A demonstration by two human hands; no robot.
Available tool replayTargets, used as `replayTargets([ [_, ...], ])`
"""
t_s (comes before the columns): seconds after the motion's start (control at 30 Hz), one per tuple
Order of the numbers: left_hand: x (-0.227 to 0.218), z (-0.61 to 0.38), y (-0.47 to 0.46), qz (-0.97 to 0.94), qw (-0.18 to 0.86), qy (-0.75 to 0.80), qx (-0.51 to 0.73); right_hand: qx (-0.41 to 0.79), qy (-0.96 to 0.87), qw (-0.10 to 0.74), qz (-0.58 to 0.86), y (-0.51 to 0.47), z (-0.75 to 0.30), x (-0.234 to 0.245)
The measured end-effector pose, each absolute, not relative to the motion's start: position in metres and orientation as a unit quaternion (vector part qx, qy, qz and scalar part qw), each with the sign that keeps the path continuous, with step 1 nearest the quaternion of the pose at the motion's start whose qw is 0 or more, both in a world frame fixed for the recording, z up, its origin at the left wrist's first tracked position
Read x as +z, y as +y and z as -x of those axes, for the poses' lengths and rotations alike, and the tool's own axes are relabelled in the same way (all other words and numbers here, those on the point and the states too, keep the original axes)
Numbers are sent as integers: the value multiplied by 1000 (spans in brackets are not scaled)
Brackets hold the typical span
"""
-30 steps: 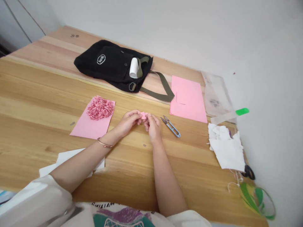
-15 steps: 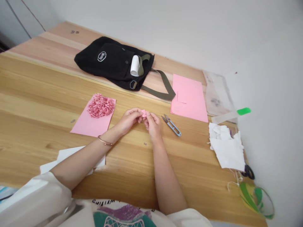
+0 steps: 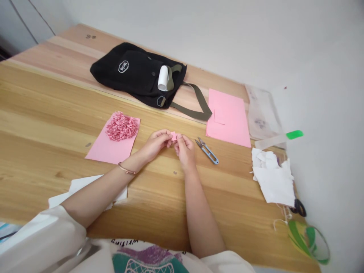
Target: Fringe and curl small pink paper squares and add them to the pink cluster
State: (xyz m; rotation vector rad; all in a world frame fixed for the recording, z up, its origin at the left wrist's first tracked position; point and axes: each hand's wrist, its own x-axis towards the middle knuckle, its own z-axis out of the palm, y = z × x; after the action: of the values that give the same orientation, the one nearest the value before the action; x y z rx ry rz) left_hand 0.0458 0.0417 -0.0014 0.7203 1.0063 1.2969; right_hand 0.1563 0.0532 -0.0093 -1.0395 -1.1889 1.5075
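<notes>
Both of my hands meet over the middle of the wooden table (image 3: 42, 113), pinching one small pink paper piece (image 3: 173, 135) between their fingertips. My left hand (image 3: 155, 144), with a thin bracelet at the wrist, grips it from the left. My right hand (image 3: 184, 148) grips it from the right. Left of the hands lies a pink sheet (image 3: 109, 148) carrying a heap of small folded pink paper bits (image 3: 121, 126). Small blue-handled snips (image 3: 207, 150) lie on the wood just right of my right hand.
A black bag (image 3: 136, 74) with a white roll (image 3: 163, 78) and olive strap lies at the back. More pink sheets (image 3: 227, 117) sit at the right, then crumpled white paper (image 3: 273, 176), a green-tipped strip (image 3: 292, 134) and green tape rolls (image 3: 308, 237) by the wall. White paper (image 3: 82, 187) lies under my left forearm.
The hands stay together on the pink piece, with only slight finger movement. The view has shifted a little.
</notes>
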Motion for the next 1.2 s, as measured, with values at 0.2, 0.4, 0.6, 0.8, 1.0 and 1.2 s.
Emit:
replayTargets([
  [0.2, -1, -46, 42, -328, 613, 442, 567, 605, -500, 445, 431, 52, -155, -6],
  [0.4, -3, -45, 42, -324, 618, 446, 561, 607, -483, 451, 442, 53, -155, -5],
  [0.6, -3, -46, 42, -335, 613, 444, 562, 605, -494, 450, 433, 52, -155, -5],
  [0.8, -1, -46, 42, -338, 609, 449, 560, 601, -503, 447, 431, 52, -155, -4],
  [1.0, -2, -46, 42, -335, 616, 450, 553, 600, -490, 450, 445, 53, -154, -4],
  [1.2, -1, -46, 41, -345, 608, 450, 556, 595, -504, 451, 433, 52, -155, -5],
])
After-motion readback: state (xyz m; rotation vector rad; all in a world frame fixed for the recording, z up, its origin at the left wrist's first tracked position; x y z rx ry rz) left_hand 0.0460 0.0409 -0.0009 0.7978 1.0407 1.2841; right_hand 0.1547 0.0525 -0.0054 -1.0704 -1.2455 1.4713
